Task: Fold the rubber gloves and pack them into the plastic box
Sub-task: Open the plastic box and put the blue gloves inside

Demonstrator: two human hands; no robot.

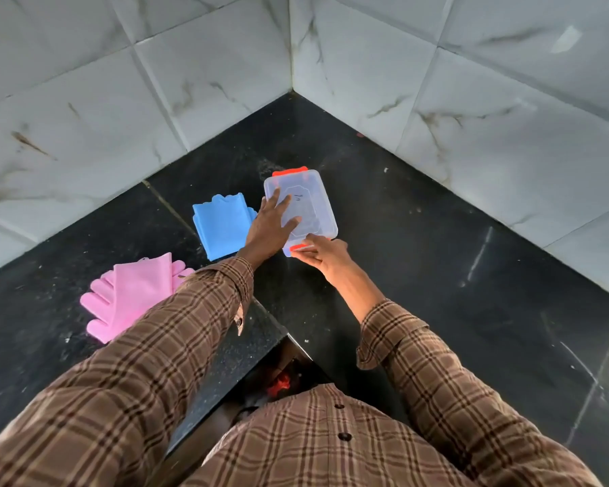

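A clear plastic box (310,202) with its lid on and orange clips at both ends stands on the black counter near the corner. My left hand (269,224) lies flat on the lid, fingers spread. My right hand (326,253) has its fingers on the near orange clip (297,247). Blue rubber gloves (222,226) lie flat just left of the box, partly under my left wrist. Pink rubber gloves (127,293) lie further left and nearer, with their right edge hidden by my left sleeve.
The black stone counter (436,258) fills a corner between two white marble-tiled walls (489,117). Its inner edge drops off just in front of my body, with a dark gap and something red below (278,383).
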